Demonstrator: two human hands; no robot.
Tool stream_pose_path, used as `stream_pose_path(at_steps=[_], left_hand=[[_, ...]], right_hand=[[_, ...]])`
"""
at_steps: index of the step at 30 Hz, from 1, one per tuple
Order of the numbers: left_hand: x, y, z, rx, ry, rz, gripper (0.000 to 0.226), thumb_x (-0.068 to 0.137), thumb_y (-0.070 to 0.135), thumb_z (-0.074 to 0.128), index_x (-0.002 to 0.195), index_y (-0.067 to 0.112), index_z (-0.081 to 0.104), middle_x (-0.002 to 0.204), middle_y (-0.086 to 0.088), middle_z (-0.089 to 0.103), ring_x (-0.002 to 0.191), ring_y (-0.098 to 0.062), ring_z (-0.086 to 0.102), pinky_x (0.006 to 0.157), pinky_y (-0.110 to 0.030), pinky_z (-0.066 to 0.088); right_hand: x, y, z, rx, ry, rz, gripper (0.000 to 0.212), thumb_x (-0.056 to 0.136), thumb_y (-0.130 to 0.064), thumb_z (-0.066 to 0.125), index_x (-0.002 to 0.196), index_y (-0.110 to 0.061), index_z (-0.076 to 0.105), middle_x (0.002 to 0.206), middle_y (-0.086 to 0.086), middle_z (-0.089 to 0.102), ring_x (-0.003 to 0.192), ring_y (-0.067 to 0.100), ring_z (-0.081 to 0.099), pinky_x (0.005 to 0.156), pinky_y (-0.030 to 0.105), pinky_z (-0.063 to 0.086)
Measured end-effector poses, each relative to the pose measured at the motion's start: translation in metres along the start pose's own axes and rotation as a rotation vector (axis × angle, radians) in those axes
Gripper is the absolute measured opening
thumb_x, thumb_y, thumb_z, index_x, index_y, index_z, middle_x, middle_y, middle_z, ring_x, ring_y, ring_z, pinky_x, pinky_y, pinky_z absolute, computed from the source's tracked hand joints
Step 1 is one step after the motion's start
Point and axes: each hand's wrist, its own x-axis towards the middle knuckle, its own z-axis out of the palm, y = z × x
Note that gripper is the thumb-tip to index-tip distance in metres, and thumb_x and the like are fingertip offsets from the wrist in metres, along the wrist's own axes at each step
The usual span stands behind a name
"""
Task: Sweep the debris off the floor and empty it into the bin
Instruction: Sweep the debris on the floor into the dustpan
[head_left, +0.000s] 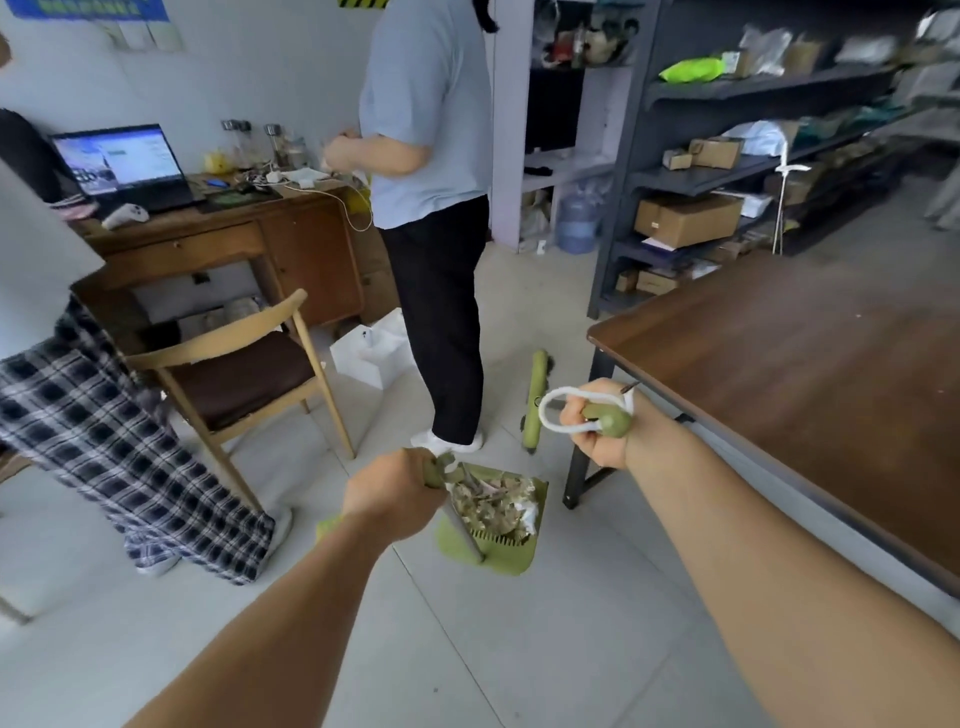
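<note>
Low on the pale tiled floor (519, 649), just in front of the person wearing the camera, a green dustpan (498, 540) sits heaped with debris (493, 501), a pile of pale, crumpled scraps. Its toothed edge lies toward the camera and its back wall away from it. A metal shaft runs from the pan's near edge up and to the left, slanting into the left hand (389, 493), whose fingers are wrapped around the green grip at the shaft's top. The right hand (602, 426) is clenched around the green end of the broom handle, with a white cord loop (556, 410) sticking out to the left of the fist. The broom (535, 405) shows beyond that hand as a long green bar lying nearly straight away from the camera, its far end near a dark tuft on the floor, beside the leg of a brown table (805, 374) on the right. Just past the dustpan stands another person in dark trousers and white shoes (452, 441). To the left are a wooden chair (249, 374) and someone in checked trousers (104, 441); dark shelving (727, 156) with boxes fills the back right.
</note>
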Motion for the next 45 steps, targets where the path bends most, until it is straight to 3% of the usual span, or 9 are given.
stream_pose_path(at_steps=[3,7,11,15,22,26,33,42,45], left_hand=[[0.043,0.002,-0.003,0.017,-0.015,0.051,0.003,0.082,0.035,0.06,0.084,0.033,0.059,0.082,0.008,0.063,0.078,-0.019,0.061,0.066,-0.029,0.05],[0.107,0.008,-0.003,0.047,-0.038,0.103,0.008,0.083,0.034,0.06,0.089,0.029,0.061,0.081,0.008,0.061,0.079,-0.02,0.059,0.063,-0.028,0.044],[0.172,0.016,-0.001,0.051,-0.066,0.091,0.009,0.082,0.034,0.061,0.085,0.026,0.059,0.077,0.007,0.061,0.079,-0.022,0.061,0.062,-0.029,0.044],[0.236,0.03,-0.001,0.072,-0.099,0.098,0.01,0.084,0.035,0.061,0.084,0.026,0.058,0.077,0.007,0.059,0.077,-0.021,0.058,0.058,-0.028,0.04],[0.32,0.046,0.006,0.023,-0.146,0.079,0.009,0.081,0.034,0.061,0.082,0.025,0.058,0.077,0.006,0.06,0.079,-0.021,0.061,0.062,-0.03,0.044],[0.365,0.051,0.006,0.001,-0.17,0.09,0.013,0.08,0.034,0.061,0.085,0.023,0.063,0.081,0.004,0.066,0.08,-0.021,0.063,0.066,-0.032,0.05],[0.457,0.057,0.003,-0.032,-0.185,0.122,0.008,0.077,0.029,0.062,0.075,0.023,0.057,0.071,0.006,0.062,0.076,-0.019,0.062,0.062,-0.029,0.046],[0.564,0.081,-0.003,-0.07,-0.167,0.219,0.007,0.081,0.03,0.063,0.085,0.024,0.064,0.078,0.003,0.066,0.078,-0.021,0.064,0.062,-0.029,0.046],[0.595,0.098,0.0,-0.073,-0.167,0.247,0.007,0.082,0.028,0.061,0.088,0.027,0.063,0.081,0.003,0.066,0.08,-0.021,0.065,0.064,-0.03,0.049]], right_hand=[[0.033,-0.022,0.011,0.051,-0.001,-0.016,0.031,0.099,-0.008,0.037,0.069,-0.007,0.047,0.059,0.0,0.041,0.026,0.006,0.047,0.025,0.01,0.03],[0.088,-0.055,0.021,0.105,0.016,-0.012,0.03,0.098,-0.009,0.04,0.07,-0.007,0.049,0.044,0.001,0.047,0.026,0.008,0.049,0.027,0.011,0.035],[0.147,-0.092,0.027,0.128,0.02,-0.005,0.027,0.098,-0.009,0.04,0.072,-0.009,0.048,0.063,0.0,0.041,0.026,0.008,0.048,0.027,0.012,0.035],[0.199,-0.136,0.031,0.118,0.054,0.003,0.026,0.097,-0.008,0.042,0.072,-0.006,0.049,0.065,0.0,0.041,0.025,0.007,0.047,0.027,0.012,0.036],[0.257,-0.189,0.037,0.19,0.109,-0.004,0.027,0.095,-0.005,0.042,0.069,-0.005,0.049,0.064,0.002,0.044,0.026,0.009,0.047,0.03,0.011,0.039],[0.294,-0.212,0.042,0.222,0.137,-0.009,0.028,0.095,-0.005,0.042,0.068,-0.005,0.049,0.052,0.004,0.047,0.026,0.01,0.047,0.03,0.011,0.038],[0.355,-0.247,0.055,0.277,0.197,-0.048,0.027,0.095,-0.007,0.042,0.069,-0.004,0.049,0.065,0.003,0.044,0.026,0.009,0.047,0.029,0.012,0.039],[0.415,-0.299,0.066,0.381,0.263,-0.111,0.023,0.094,-0.009,0.046,0.072,-0.005,0.052,0.065,0.002,0.047,0.027,0.009,0.049,0.03,0.013,0.041],[0.429,-0.319,0.061,0.379,0.258,-0.119,0.025,0.094,-0.009,0.044,0.07,-0.005,0.052,0.054,0.003,0.048,0.028,0.009,0.048,0.032,0.011,0.04]])
